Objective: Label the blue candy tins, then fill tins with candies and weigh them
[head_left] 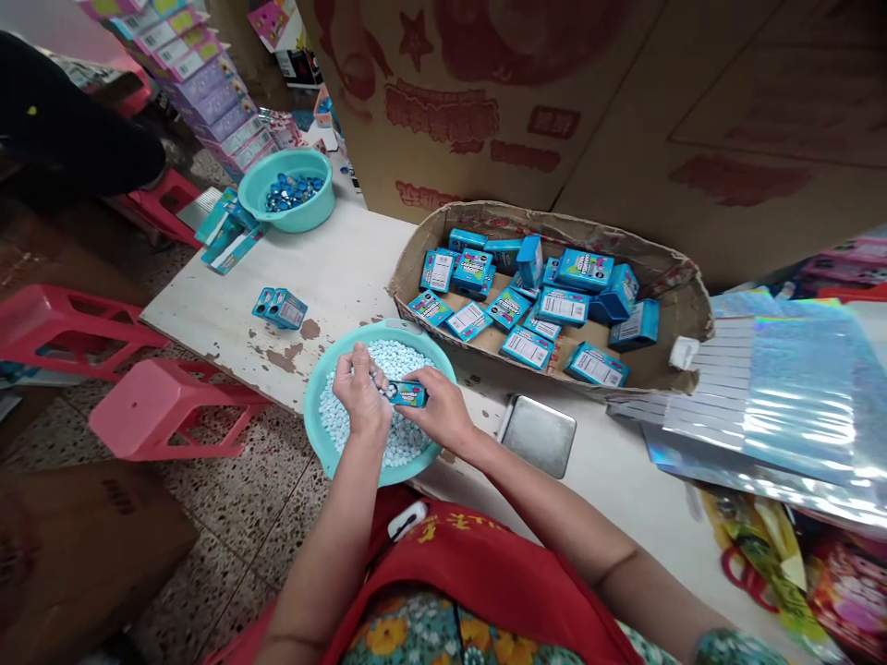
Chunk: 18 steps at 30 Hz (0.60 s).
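A turquoise basin (317,392) full of small pale blue pellets sits at the table's front edge. Above it, my right hand (443,406) grips a small blue box (408,393) by its right end, tilted on its side. My left hand (361,388) is closed at the box's left end, with some pellets showing at its fingers. Two similar blue boxes (281,308) stand together on the table at the left. A torn cardboard tray (644,369) behind the basin holds several more blue boxes (564,306).
A metal tin (539,436) lies right of the basin. Another turquoise basin (291,218) with blue caps stands at the back left, near flattened blue cartons (228,235). Shiny sheets (796,397) and scissors (747,577) are at the right. Red stools (163,406) stand left.
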Each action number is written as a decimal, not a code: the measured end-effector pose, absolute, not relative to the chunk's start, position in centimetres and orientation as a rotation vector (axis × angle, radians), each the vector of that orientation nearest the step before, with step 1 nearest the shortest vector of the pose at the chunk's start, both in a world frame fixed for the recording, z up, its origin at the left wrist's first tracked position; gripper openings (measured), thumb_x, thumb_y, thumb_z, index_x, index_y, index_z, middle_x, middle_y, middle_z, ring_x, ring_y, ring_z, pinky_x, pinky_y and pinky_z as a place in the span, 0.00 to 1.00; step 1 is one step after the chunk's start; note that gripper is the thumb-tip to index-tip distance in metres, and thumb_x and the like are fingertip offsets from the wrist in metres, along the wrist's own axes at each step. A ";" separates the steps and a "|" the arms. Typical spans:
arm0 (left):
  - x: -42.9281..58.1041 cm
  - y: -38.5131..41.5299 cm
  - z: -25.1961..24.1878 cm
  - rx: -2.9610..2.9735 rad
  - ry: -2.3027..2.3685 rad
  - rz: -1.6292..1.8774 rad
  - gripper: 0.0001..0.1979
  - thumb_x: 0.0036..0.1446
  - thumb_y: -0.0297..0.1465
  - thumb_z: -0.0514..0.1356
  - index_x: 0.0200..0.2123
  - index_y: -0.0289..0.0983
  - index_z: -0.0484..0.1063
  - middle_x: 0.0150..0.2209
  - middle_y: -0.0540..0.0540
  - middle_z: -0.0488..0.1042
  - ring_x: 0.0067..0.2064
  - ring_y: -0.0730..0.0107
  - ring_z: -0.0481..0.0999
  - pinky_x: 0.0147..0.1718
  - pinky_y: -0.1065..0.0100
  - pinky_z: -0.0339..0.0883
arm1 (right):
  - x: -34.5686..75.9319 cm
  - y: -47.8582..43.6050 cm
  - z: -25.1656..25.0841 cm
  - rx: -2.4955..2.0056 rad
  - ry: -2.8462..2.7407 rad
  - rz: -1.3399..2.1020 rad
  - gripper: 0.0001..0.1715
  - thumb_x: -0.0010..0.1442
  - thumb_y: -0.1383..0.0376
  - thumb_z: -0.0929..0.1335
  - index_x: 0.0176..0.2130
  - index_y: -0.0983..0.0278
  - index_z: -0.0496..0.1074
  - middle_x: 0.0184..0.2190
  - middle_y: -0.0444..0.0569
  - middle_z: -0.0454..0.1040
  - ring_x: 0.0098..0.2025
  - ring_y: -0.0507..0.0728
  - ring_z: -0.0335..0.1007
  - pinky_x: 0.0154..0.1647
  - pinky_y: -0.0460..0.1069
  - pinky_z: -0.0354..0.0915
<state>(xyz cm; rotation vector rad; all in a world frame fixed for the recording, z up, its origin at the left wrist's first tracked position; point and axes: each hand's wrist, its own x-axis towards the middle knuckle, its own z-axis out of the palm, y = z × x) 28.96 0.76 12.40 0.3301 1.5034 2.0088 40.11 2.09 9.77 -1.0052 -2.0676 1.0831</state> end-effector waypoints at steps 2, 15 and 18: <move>29.0 0.8 13.1 0.300 1.437 1.977 0.20 0.50 0.44 0.62 0.25 0.38 0.56 0.20 0.57 0.55 0.16 0.85 0.54 0.14 0.77 0.46 | 40.3 2.2 9.7 -0.986 -1.997 1.130 0.19 0.46 0.70 0.74 0.39 0.62 0.70 0.36 0.46 0.71 0.41 0.59 0.67 0.43 0.51 0.63; 24.6 -0.5 3.9 1.281 2.527 0.792 0.27 0.49 0.48 0.59 0.48 0.37 0.69 0.57 0.33 0.61 0.60 0.41 0.53 0.54 0.41 0.47 | 56.8 -0.4 7.6 -1.434 -1.501 1.131 0.22 0.48 0.55 0.75 0.41 0.60 0.70 0.38 0.47 0.70 0.39 0.59 0.67 0.41 0.52 0.64; 25.4 -0.3 1.5 1.367 2.743 0.393 0.32 0.54 0.51 0.51 0.55 0.35 0.64 0.60 0.29 0.54 0.59 0.36 0.52 0.52 0.37 0.46 | 60.4 -1.8 4.3 -1.566 -1.526 0.950 0.20 0.51 0.54 0.72 0.41 0.62 0.69 0.38 0.49 0.69 0.41 0.60 0.67 0.43 0.54 0.64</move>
